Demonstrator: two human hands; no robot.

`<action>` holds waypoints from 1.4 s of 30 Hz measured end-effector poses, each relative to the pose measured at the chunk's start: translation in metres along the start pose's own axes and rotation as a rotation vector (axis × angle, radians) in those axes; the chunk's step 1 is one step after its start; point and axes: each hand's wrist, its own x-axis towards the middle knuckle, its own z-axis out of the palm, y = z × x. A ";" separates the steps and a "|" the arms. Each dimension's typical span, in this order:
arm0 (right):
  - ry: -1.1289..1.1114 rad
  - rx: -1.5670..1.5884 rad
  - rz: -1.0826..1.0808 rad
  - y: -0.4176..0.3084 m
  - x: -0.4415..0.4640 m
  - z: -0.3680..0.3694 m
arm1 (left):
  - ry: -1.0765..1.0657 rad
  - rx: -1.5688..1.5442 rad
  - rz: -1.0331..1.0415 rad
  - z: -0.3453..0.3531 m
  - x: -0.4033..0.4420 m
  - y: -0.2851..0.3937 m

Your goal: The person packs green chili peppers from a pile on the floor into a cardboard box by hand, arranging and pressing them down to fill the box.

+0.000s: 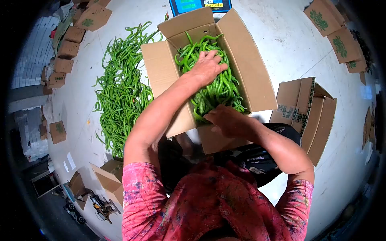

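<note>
An open cardboard box [253, 74] with its flaps folded out stands in front of me, filled with long green peppers [219, 86]. My left hand [207, 67] rests on the peppers in the upper part of the box, fingers spread and bent over them. Near the box's close edge, my right hand [223, 118] touches the peppers; its fingertips are dark and partly hidden, so a grip cannot be made out. Left of the box, a large pile of loose green peppers [122, 88] lies on the floor.
A scale with a lit display [191, 6] stands behind the box. Another open carton [299, 106] is at the right, beside my knee. More cartons line the left [68, 49] and upper right [337, 40]. An open box [108, 180] and a small machine [100, 207] sit lower left.
</note>
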 end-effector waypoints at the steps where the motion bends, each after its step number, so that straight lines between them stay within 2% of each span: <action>1: -0.024 0.025 0.022 -0.002 0.000 0.000 | 0.053 0.066 0.050 0.003 -0.003 0.001; 4: 0.017 0.116 0.042 -0.006 -0.006 -0.005 | 0.214 0.098 0.070 0.005 -0.013 -0.015; 6: 0.177 0.138 0.001 -0.005 -0.004 0.006 | 0.380 0.152 -0.035 0.003 -0.017 -0.031; 7: 0.256 0.150 -0.017 -0.004 -0.004 0.008 | 0.452 0.060 -0.138 0.000 -0.017 -0.036; 9: 0.239 0.137 0.055 -0.003 -0.002 0.009 | 0.599 -0.026 -0.275 -0.004 -0.014 -0.042; 12: 0.162 0.105 0.095 -0.006 -0.004 -0.001 | 0.585 0.041 -0.377 -0.023 -0.011 -0.045; 13: 0.128 0.098 0.103 -0.008 -0.005 -0.002 | 0.664 0.084 -0.354 -0.035 -0.010 -0.047; 14: 0.255 -0.005 0.035 -0.005 -0.009 0.007 | 0.690 0.094 -0.333 -0.047 -0.007 -0.052; 16: 0.503 -0.218 -0.111 0.002 -0.018 0.030 | 0.662 0.095 -0.304 -0.066 -0.010 -0.057; 19: 0.233 -0.198 0.014 -0.009 -0.018 0.004 | 0.527 0.291 -0.103 -0.037 -0.004 -0.085; 20: 0.221 -0.251 0.037 -0.008 -0.017 0.003 | 0.500 0.218 -0.098 -0.028 -0.009 -0.082; 22: 0.197 -0.349 0.084 -0.007 -0.016 0.006 | 0.612 0.061 -0.175 -0.013 -0.013 -0.072; 25: 0.290 -0.356 0.022 -0.008 -0.022 0.005 | 0.554 0.020 -0.229 -0.001 -0.016 -0.073; 26: 0.233 -0.354 0.027 -0.010 -0.020 0.006 | 0.330 -0.088 -0.313 0.001 -0.017 -0.067; 28: 0.125 -0.351 0.041 -0.012 -0.013 0.008 | 0.038 -0.096 -0.178 0.007 -0.023 -0.053; 29: 0.155 -0.384 0.002 -0.010 -0.015 0.009 | 0.180 0.004 -0.096 0.015 -0.027 -0.046; 32: 0.217 -0.430 -0.017 -0.007 -0.018 0.004 | 0.155 0.022 -0.211 0.009 -0.023 -0.055; 33: 0.217 -0.418 0.038 -0.006 -0.016 -0.002 | 0.281 0.056 -0.241 0.011 -0.024 -0.059; 36: 0.215 -0.440 0.122 -0.002 -0.019 -0.014 | 0.322 0.040 -0.149 0.001 -0.027 -0.040; 37: 0.202 -0.451 0.135 -0.001 -0.019 -0.013 | 0.473 0.130 0.022 0.003 -0.027 -0.031; 38: 0.188 -0.463 0.148 -0.001 -0.019 -0.012 | 0.439 0.153 0.019 -0.005 -0.028 -0.026; 40: 0.128 -0.480 0.157 -0.004 -0.019 -0.009 | 0.643 0.140 -0.097 -0.011 -0.026 -0.035; 42: 0.044 -0.491 0.121 -0.010 -0.025 -0.020 | 0.785 -0.094 -0.183 -0.023 -0.027 -0.029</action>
